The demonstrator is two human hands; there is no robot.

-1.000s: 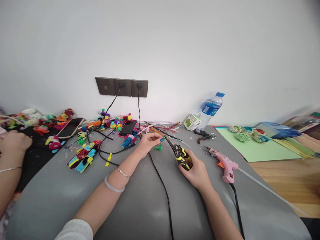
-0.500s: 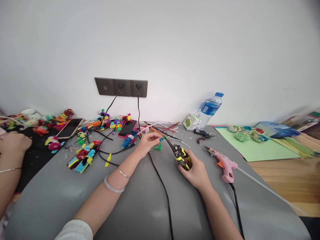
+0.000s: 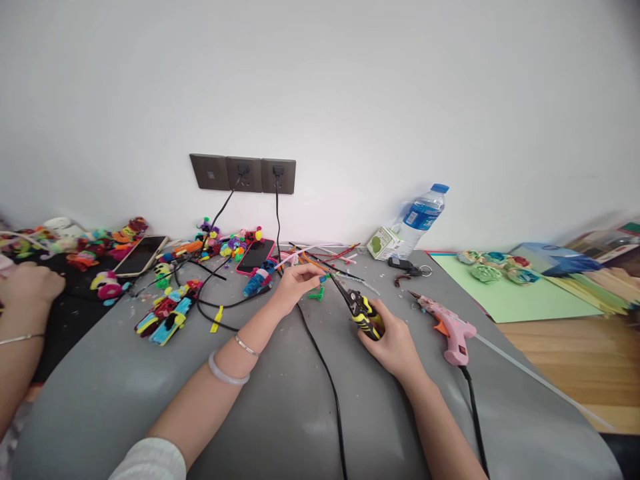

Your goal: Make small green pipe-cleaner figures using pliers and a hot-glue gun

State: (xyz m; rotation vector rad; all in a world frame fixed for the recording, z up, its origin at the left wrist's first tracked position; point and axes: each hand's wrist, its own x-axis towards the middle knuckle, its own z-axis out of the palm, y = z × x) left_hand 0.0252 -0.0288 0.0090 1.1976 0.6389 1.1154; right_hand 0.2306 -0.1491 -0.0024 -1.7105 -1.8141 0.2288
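Between thumb and fingertips, my left hand (image 3: 296, 287) pinches a small green piece (image 3: 324, 278), probably fuzzy stem, though it is too small to be sure. My right hand (image 3: 393, 339) is wrapped round the black-and-yellow handles of long-nose pliers (image 3: 364, 315). Their thin jaws point up and left, and the tips meet the green piece at my left fingertips. Another bent green piece (image 3: 316, 294) lies on the grey table just below. A pink glue gun (image 3: 450, 327) rests to the right of my right hand.
Fuzzy-stem figures (image 3: 167, 313) and phones (image 3: 256, 257) lie at the left and back. Black cords run from the wall sockets (image 3: 243, 175) across the table. A water bottle (image 3: 423, 220), small box (image 3: 384, 243), keys (image 3: 410, 268) and green paper (image 3: 510, 297) are rightward. Another person's hand (image 3: 33, 290) is far left.
Almost nothing differs. Both hands keep their places, with the pliers' tips still at the green piece; the view has shifted very slightly.
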